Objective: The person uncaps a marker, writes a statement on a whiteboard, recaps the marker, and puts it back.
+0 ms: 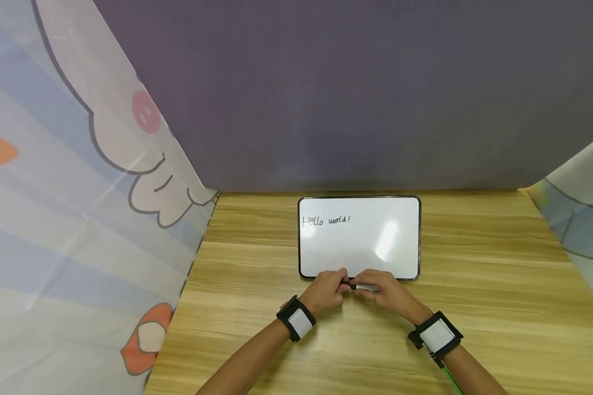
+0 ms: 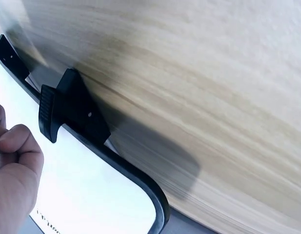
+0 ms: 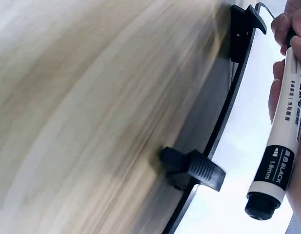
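A white and black marker [image 3: 287,97] lies between both hands, over the near edge of the whiteboard [image 1: 356,241]. My right hand [image 1: 387,292] grips its white barrel; the lettering "BLACK 1.8mm" shows near one end in the right wrist view. With curled fingers my left hand [image 1: 326,289] pinches the marker's dark other end, mostly hidden by the fingertips. In the left wrist view the left hand [image 2: 18,175] appears over the board, thumb against finger, the marker out of sight. "Hello world!" [image 1: 326,220] is written in black at the board's upper left.
Black clip-like feet [image 2: 74,109] sit along the board's black frame, with another clip [image 3: 199,169] in the right wrist view. The board lies on a wood-grain table [image 1: 247,236]. A grey panel [image 1: 326,109] stands behind, with a cartoon-printed sheet [image 1: 79,236] on the left.
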The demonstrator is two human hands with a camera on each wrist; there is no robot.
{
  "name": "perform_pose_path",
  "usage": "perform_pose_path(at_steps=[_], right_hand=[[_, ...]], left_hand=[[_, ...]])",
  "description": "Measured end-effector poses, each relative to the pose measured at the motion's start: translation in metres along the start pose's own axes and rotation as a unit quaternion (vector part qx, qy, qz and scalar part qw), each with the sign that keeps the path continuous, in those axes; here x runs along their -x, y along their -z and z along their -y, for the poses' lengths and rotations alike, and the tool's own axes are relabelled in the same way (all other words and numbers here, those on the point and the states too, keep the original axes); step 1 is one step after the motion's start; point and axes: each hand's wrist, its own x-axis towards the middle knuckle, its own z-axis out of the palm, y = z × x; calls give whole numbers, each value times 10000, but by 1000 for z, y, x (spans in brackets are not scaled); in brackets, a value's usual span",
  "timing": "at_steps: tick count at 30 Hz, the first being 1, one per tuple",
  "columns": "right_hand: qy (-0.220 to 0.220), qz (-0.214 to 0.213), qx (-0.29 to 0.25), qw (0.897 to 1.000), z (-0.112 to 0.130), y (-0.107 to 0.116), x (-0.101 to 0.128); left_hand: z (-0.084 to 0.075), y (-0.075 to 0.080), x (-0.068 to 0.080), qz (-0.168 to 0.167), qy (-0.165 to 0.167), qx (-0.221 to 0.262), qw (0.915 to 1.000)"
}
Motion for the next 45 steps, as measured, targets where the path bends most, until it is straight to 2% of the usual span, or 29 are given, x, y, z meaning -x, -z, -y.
perform_pose_path(at_steps=[12, 17, 26, 37, 45], right_hand=[[-163, 34, -40, 9999, -6, 5, 17], [-179, -104, 273, 9994, -10, 5, 25], [-744, -289, 477, 9957, -21, 13, 58], [-1123, -888, 946, 9852, -44, 42, 107], [-1138, -1059, 1180, 9808, -48, 56, 124]], left_hand=[[0, -6, 3, 370, 273, 348, 9983], [2, -9, 4, 271, 149, 234, 9992], [4, -9, 6, 237, 169, 160, 9994], [5, -9, 8, 165, 134, 131, 9997], [6, -9, 11, -1, 44, 177, 9998]])
